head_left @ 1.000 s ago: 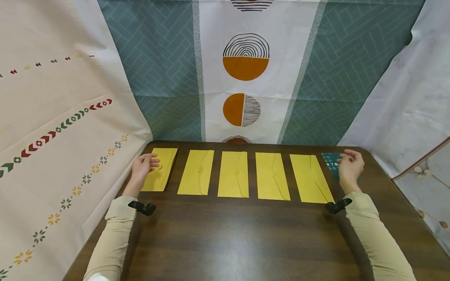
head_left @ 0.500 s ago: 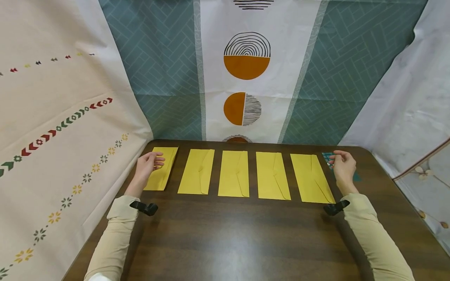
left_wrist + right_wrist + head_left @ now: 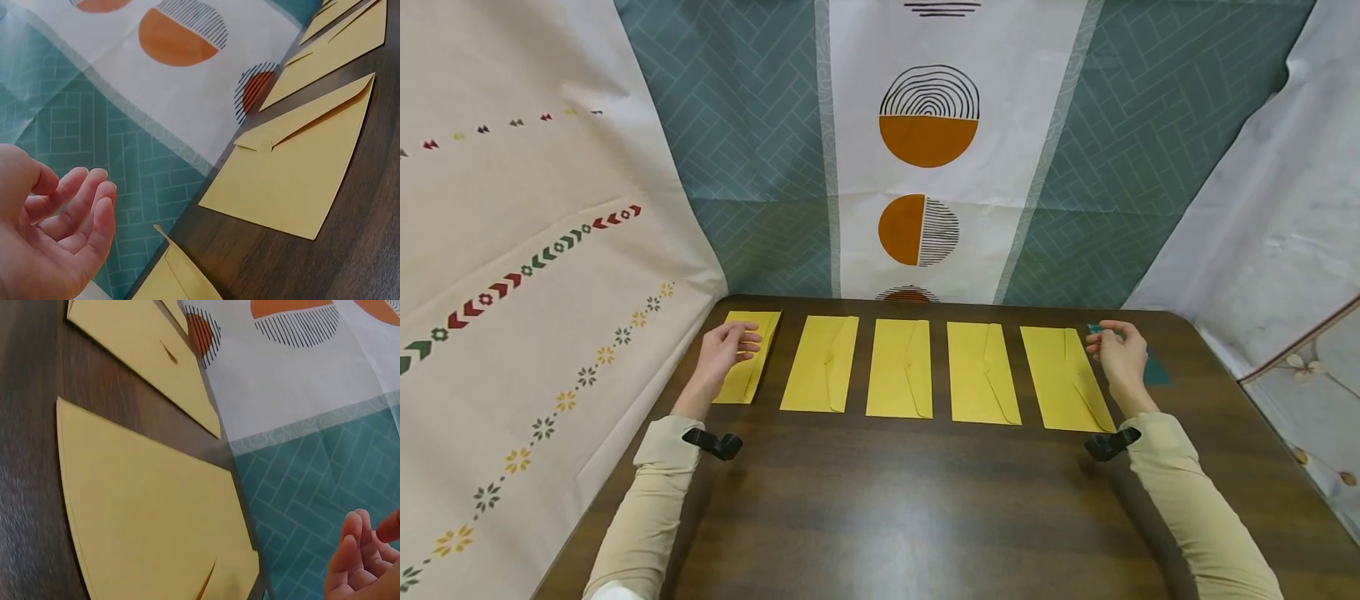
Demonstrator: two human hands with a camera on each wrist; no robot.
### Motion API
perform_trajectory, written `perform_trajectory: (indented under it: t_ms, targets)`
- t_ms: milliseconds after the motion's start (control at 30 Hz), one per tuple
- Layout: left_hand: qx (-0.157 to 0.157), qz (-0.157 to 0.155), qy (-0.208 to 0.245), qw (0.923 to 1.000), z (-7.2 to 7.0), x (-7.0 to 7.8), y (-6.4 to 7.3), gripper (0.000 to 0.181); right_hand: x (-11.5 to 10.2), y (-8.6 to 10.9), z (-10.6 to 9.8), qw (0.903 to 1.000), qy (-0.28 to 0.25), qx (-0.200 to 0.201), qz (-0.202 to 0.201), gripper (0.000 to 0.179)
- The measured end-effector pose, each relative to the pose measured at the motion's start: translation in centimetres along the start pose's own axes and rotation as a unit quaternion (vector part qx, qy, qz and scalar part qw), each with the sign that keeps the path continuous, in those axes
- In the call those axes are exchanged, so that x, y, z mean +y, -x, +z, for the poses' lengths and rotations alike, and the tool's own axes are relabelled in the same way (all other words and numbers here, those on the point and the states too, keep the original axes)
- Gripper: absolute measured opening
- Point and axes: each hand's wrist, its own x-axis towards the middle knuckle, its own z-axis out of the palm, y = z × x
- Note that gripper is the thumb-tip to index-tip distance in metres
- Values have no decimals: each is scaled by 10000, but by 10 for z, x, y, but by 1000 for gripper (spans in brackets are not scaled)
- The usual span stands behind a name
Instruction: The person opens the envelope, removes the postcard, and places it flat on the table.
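A patterned teal-and-white cloth (image 3: 760,125) hangs behind the brown table (image 3: 902,492).

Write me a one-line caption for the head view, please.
Five yellow envelopes in a row on a dark table, a person's left grip near one end, right grip near a green card.

Five envelopes (image 3: 898,385) lie side by side, apart, in a row across the far part of the tabletop (image 3: 895,500). A card (image 3: 1157,373) lies right of the rightmost envelope (image 3: 1054,371). Behind hangs a cloth (image 3: 760,167). From the head view, the left fingers (image 3: 99,237) overlap the leftmost envelope (image 3: 741,387), the right fingers (image 3: 342,557) the card.
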Motion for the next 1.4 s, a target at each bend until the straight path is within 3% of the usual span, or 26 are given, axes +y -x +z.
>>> perform_trajectory:
  t_ms: [367, 567, 733, 867, 1100, 1400]
  targets:
    - [-237, -22, -157, 9996, 4, -6, -4, 41, -1, 2, 11, 9981, 527, -311, 30, 33]
    - [-599, 219, -522, 9966, 7, -5, -1, 41, -3, 3, 15, 9917, 996, -781, -225, 41]
    - [-836, 381, -752, 9929, 12, -4, 3, 39, -5, 6, 20, 9879, 1077, -1066, -319, 41]
    - [-989, 216, -784, 9918, 16, -4, 4, 38, -8, 10, 24, 9816, 1371, -1218, -538, 40]
    - [-1382, 77, -853, 9867, 24, 2, 7, 42, -22, 16, 34, 9600, 2104, -1289, -1321, 36]
    - [-1696, -130, -1300, 9768, 46, -1, 8, 47, -29, 21, 49, 9549, 2045, -1691, -1329, 36]
